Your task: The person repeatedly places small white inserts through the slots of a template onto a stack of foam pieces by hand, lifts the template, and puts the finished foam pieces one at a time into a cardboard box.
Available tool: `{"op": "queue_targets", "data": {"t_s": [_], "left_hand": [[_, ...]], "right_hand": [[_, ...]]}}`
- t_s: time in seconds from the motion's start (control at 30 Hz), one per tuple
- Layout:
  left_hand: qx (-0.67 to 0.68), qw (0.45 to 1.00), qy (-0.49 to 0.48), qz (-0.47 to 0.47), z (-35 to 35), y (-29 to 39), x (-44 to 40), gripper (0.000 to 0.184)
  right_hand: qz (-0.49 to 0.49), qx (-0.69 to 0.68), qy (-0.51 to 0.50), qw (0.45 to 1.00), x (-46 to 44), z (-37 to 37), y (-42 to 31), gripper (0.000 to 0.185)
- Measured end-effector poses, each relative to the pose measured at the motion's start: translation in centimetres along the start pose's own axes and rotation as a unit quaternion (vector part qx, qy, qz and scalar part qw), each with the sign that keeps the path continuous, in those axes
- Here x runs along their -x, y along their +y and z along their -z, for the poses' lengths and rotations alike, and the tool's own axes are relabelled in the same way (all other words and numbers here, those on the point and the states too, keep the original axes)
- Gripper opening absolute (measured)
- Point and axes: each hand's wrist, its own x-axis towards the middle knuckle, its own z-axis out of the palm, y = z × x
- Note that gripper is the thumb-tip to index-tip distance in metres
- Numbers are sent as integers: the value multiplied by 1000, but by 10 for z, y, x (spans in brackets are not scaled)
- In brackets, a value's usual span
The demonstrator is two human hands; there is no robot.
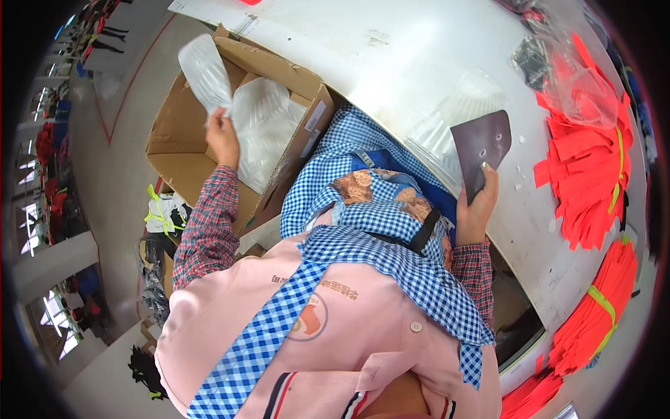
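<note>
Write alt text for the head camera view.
A person's left hand holds up a translucent ribbed sheet at an open cardboard box with similar pieces inside. Their right hand holds a dark plate with small holes by a white table bearing more clear sheets and bundled red-orange strips.

Left hand (223, 143) (gripping clear plastic (206, 73)).

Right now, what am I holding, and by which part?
Your left hand holds a translucent sheet, your right hand a dark plate, each by the end nearest you.
</note>
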Motion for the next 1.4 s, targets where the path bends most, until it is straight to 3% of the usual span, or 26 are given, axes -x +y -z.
{"op": "queue_targets", "data": {"t_s": [0.13, 0.23, 0.37, 0.47, 0.67, 0.77, 0.9, 0.97, 1.0, 1.03, 1.17, 1.3, 1.4], "left_hand": [[-105, 988, -112, 2, -21, -21, 38, 22], [-128, 974, -149, 115, -38, -28, 60, 21], [-122, 961, -172, 177, -45, -33, 88, 24], [-146, 952, -186, 192, -45, -49, 96, 30], [-233, 883, -358, 194, -37, -50, 84, 43], [-350, 830, -397, 177, -37, -46, 77, 42], [-180, 952, -244, -46, -40, -29, 33, 29], [-102, 983, -146, -34, -38, 62, -7, 17], [75, 988, -112, -75, -45, 77, -23, 16], [129, 983, -112, -64, -40, 130, -28, 16], [305, 918, -230, -105, -46, 257, -6, 21], [201, 860, -405, -236, -87, 310, 63, 36], [116, 810, -422, -390, -114, 302, 109, 50]], "right_hand": [[-2, 15, 1, 1000, 5, -6, -5, 11], [12, 28, -1, 1000, 3, -4, 0, 11], [-56, -62, 7, 996, -14, 13, 11, 21], [-49, -42, 13, 998, -9, 6, 6, 18], [-36, -58, -6, 998, -13, 12, 11, 16], [-28, -37, 14, 999, -7, 5, 7, 12], [-2, -47, 17, 999, -6, 4, 3, 9], [40, -29, 17, 999, -12, 8, 4, 7], [65, 5, 11, 998, -18, 14, 6, 7], [88, 38, 2, 995, -25, 20, 9, 6], [164, 142, -68, 974, -43, 18, 6, 7], [167, 270, -128, 940, -66, 16, 8, 12], [155, 355, -147, 910, -75, 9, 7, 17]]}}
